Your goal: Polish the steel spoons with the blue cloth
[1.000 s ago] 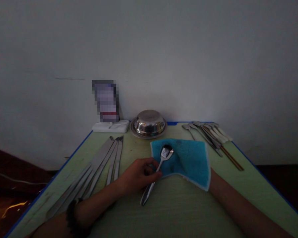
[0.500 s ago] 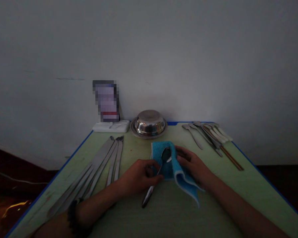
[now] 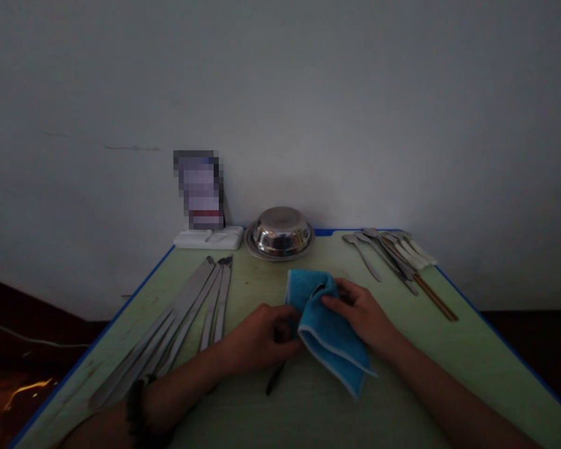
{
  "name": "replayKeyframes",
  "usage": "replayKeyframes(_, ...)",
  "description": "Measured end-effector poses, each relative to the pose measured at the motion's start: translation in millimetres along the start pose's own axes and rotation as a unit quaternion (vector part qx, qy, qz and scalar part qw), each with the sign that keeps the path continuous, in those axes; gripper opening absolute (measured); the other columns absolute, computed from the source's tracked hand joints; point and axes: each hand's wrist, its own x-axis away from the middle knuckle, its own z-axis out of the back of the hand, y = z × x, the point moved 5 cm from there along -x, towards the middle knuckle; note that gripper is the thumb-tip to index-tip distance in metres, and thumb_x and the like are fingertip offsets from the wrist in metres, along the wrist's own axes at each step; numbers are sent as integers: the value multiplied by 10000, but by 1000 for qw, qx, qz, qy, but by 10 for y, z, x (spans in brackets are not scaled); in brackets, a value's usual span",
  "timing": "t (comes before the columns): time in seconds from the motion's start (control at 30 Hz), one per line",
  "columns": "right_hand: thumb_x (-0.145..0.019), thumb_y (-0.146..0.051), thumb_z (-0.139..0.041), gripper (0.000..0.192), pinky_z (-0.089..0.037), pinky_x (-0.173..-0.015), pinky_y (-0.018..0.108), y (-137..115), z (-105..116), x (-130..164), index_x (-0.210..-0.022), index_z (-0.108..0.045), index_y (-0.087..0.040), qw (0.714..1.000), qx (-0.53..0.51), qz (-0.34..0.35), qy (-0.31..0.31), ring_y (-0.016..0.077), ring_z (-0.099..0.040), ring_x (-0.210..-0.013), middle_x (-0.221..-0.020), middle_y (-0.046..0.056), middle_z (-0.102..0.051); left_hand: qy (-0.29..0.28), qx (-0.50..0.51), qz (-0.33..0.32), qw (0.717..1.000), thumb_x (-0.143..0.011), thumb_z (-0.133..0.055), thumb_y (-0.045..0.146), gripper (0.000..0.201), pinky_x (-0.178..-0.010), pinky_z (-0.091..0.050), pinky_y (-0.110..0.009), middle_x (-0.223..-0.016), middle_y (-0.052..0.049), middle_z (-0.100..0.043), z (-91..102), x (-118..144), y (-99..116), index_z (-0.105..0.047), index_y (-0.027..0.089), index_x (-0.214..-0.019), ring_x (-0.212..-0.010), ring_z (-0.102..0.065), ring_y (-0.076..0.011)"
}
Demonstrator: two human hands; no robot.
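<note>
Nearest, two bare forearms are seen reaching in over the green bench (image 3: 308,411) from its near edge, with a dark band worn on the left wrist. Just beyond, the left hand (image 3: 257,340) is held closed around the handle of a spoon (image 3: 275,378), whose dark end pokes out toward the near side below the fingers; the bowl of the spoon is hidden by cloth. Beside it, the blue cloth (image 3: 330,337) is folded over the spoon's far part and is pinched by the right hand (image 3: 362,312), thumb and fingers pressed together on the fold, while a loose corner hangs down toward the near right. Both hands are set close together at the middle of the bench, touching the cloth from either side.

Further left, a row of long flat metal blades (image 3: 187,318) is laid out side by side, running from near left toward the far middle. On the far right, a bunch of cutlery (image 3: 393,255) is spread, with some pale handles and a brown stick among the metal pieces. At the far edge, an upturned steel bowl (image 3: 280,232) is set on a plate, and to its left a flat white block (image 3: 209,238) lies against the wall with a blurred upright item (image 3: 199,190) behind it.
</note>
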Motion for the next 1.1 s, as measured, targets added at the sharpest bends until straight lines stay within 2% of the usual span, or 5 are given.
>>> replayKeyframes(0.23, -765, -430, -520, 277, -465, -650, 305, 33, 168, -4, -916, -559, -201, 982, -28, 52, 177, 185, -590, -721, -820, 26, -645, -74, 32, -30, 996, -829, -434, 326, 241, -443, -339, -171, -601, 5, -624, -67, 55, 68, -486, 151, -986, -467, -478, -82)
replayKeyframes(0.4, -794, -462, -457, 322, -429, -788, 329, 60, 254, 28, -996, -540, -225, 963, 6, 73, 258, 193, -568, -861, -947, 37, -623, -25, 3, -49, 998, -869, -350, 299, 224, -473, -342, -184, -590, 30, -535, -36, 47, 105, -513, 161, -935, -494, -456, -84)
replayKeyframes(0.6, -818, -425, -438, 295, -401, -826, 317, -43, 211, 53, -1035, -521, -242, 963, 55, 97, 246, 178, -551, -873, -965, 20, -604, 37, 3, -55, 998, -884, -306, 260, 218, -524, -347, -200, -615, 41, -487, 16, 56, 108, -504, 173, -916, -537, -446, -88)
replayKeyframes(0.9, -779, -341, -515, 345, -402, -829, 321, -95, 105, 38, -1105, -490, -230, 972, 84, 122, 180, 198, -535, -960, -1089, 37, -577, 43, 9, -32, 999, -881, -340, 303, 237, -608, -380, -222, -764, 4, -596, 14, 35, 87, -500, 174, -999, -632, -522, -106)
replayKeyframes(1.1, -803, -403, -460, 234, -412, -709, 291, -115, 341, 60, -912, -546, -214, 945, 69, 130, 291, 175, -535, -767, -844, 12, -601, 78, 14, -28, 996, -891, -297, 327, 279, -547, -352, -216, -626, 37, -498, 56, 50, 81, -506, 172, -994, -553, -455, -98)
